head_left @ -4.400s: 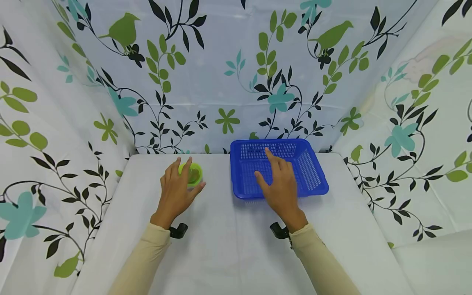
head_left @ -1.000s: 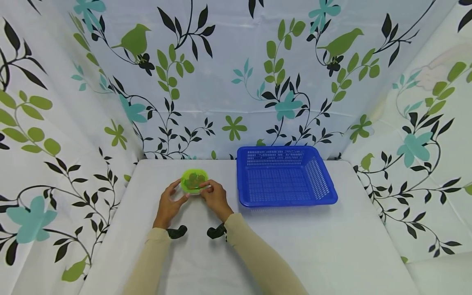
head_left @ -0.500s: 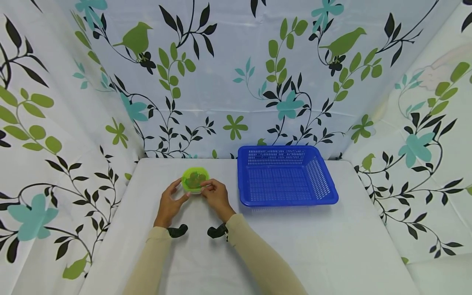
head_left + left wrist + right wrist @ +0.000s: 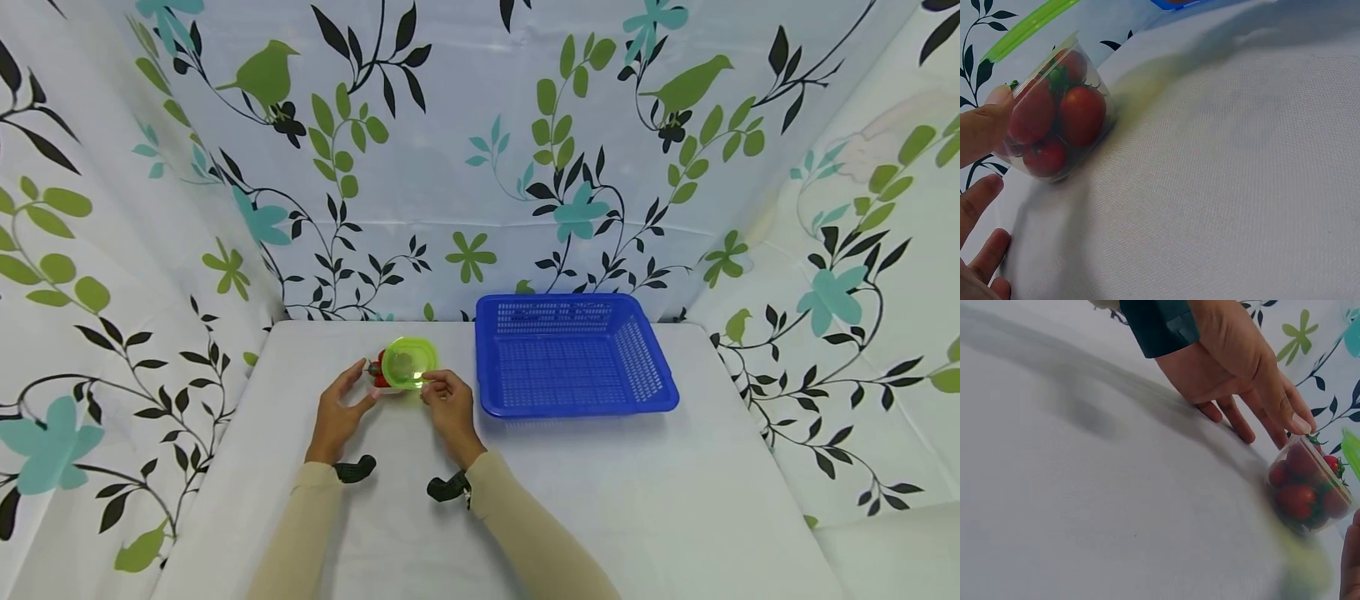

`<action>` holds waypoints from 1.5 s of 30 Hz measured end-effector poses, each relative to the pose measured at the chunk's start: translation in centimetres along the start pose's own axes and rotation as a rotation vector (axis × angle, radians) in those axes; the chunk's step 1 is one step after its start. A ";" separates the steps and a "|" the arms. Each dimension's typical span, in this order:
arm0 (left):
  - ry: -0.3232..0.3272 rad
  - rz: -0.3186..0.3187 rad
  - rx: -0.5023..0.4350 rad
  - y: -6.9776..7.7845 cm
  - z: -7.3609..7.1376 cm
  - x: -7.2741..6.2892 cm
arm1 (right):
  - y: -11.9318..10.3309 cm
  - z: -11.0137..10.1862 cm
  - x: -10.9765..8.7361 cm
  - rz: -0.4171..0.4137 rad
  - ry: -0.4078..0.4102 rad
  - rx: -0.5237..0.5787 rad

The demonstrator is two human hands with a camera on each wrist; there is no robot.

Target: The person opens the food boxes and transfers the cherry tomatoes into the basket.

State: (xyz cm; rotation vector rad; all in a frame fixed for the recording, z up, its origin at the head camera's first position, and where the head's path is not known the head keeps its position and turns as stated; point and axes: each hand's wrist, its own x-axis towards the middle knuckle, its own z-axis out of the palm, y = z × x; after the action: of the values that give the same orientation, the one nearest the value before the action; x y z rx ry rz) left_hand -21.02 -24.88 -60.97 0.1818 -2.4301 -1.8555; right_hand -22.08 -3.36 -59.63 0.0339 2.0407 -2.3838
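Observation:
A small clear plastic container [image 4: 1099, 100] full of red tomatoes [image 4: 1082, 115] with green stems stands on the white-covered table. My left hand [image 4: 333, 421] holds it from the left side, thumb at its near wall. With thumb and fingertips my right hand [image 4: 452, 414] pinches the edge of a translucent green lid [image 4: 409, 363]. The lid is raised off the container and overlaps its right part in the head view, leaving a few tomatoes showing at the left. In the right wrist view only a sliver of the lid [image 4: 1352, 453] shows above the container.
A blue perforated plastic basket [image 4: 577, 411] sits to the right, near the table's back edge. Patterned curtains [image 4: 480, 167] with leaves and birds hang behind the table and along both sides. Each wrist wears a dark strap-on camera [image 4: 355, 469].
The right hand has lifted the green lid off the container and moved it slightly right, uncovering red tomatoes. Earlier, the right hand was over the basket. The left hand keeps its place at the container.

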 end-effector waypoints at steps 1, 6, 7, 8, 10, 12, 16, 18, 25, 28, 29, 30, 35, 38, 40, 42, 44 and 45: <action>0.000 -0.001 -0.006 0.0 0.0 0.0 | 0.0 -0.1 -0.1 -0.004 0.010 0.005; -0.001 0.012 -0.039 0.2 -0.1 -0.1 | 0.0 -0.8 -1.0 -0.019 0.057 0.010; -0.001 0.012 -0.043 0.2 -0.1 -0.1 | 0.0 -0.9 -1.2 -0.019 0.063 0.015; -0.003 0.009 -0.042 0.2 -0.1 -0.2 | 0.0 -1.0 -1.4 -0.014 0.068 0.015; -0.003 -0.002 -0.037 0.4 0.0 -0.2 | 0.0 -1.3 -1.8 0.000 0.073 0.013; -0.003 -0.008 -0.043 0.7 0.0 -0.3 | 0.0 -1.6 -2.3 0.013 0.073 0.014; -0.007 -0.007 -0.066 2.3 0.0 -0.8 | -0.1 -2.1 -3.3 0.027 0.064 0.002; -0.021 -0.017 -0.057 3.2 -0.1 -1.2 | -0.3 -2.4 -3.8 0.032 0.058 0.001; -0.014 -0.028 0.005 0.9 0.0 -0.3 | -0.5 -3.2 -5.4 0.039 0.029 -0.013; -0.008 -0.025 0.002 0.5 0.1 -0.1 | -0.5 -3.6 -6.0 0.032 0.012 -0.031; -0.007 -0.025 0.001 0.6 0.1 -0.1 | -0.5 -3.7 -6.3 0.028 0.007 -0.036; -0.007 -0.032 0.001 0.6 0.1 -0.1 | -0.4 -3.8 -6.5 0.026 0.004 -0.041; -0.005 -0.037 0.007 0.6 0.0 -0.1 | 0.1 -4.3 -7.5 0.035 -0.015 -0.081; -0.003 -0.034 0.018 0.5 0.0 -0.1 | 0.4 -4.5 -8.1 0.051 -0.026 -0.114; 0.000 -0.032 0.023 0.4 0.0 -0.2 | 0.6 -4.7 -8.4 0.061 -0.031 -0.144; 0.002 -0.033 0.026 0.4 0.1 -0.2 | 0.8 -4.8 -8.7 0.066 -0.032 -0.175; -0.002 -0.030 0.025 0.4 0.0 -0.2 | 1.1 -4.9 -8.9 0.064 -0.031 -0.208; -0.001 -0.033 0.026 0.4 0.0 -0.2 | 1.1 -5.0 -9.0 0.063 -0.032 -0.223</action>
State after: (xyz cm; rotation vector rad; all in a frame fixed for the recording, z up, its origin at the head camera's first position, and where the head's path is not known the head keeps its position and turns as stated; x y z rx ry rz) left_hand -20.86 -24.74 -60.61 0.2233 -2.4678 -1.8381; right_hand -12.97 1.27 -61.35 0.0582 2.2406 -2.0947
